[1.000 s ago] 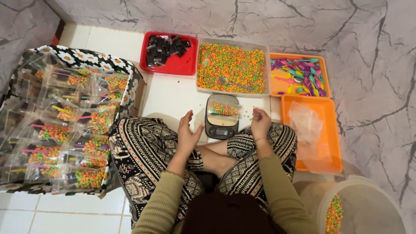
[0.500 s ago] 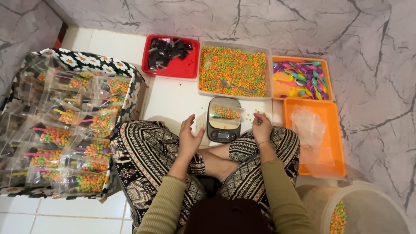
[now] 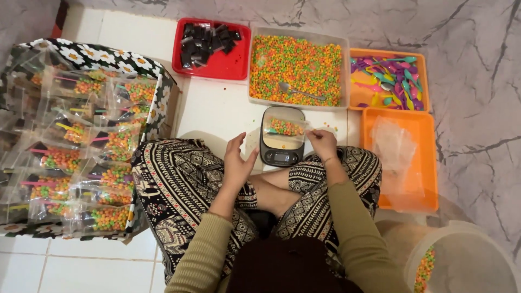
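I sit cross-legged on the floor with a small digital scale (image 3: 280,156) in front of my knees. On it lies a clear plastic bag (image 3: 284,126) part filled with small orange, green and yellow pellets. My right hand (image 3: 322,142) pinches the right edge of that bag. My left hand (image 3: 238,160) hovers open just left of the scale, holding nothing. Behind the scale stands a clear tub (image 3: 297,67) full of the same coloured pellets, with a metal spoon (image 3: 300,92) lying in it.
A red tray (image 3: 234,65) of small black packets sits at the back left. An orange tray (image 3: 421,76) holds coloured plastic spoons, another orange tray (image 3: 429,163) empty clear bags. A flower-patterned box (image 3: 135,65) of filled bags is at my left, a white bucket (image 3: 467,260) at my right.
My right hand has moved up to the bag's right edge on the scale. My left hand stays beside the scale. The camera view shifted slightly.
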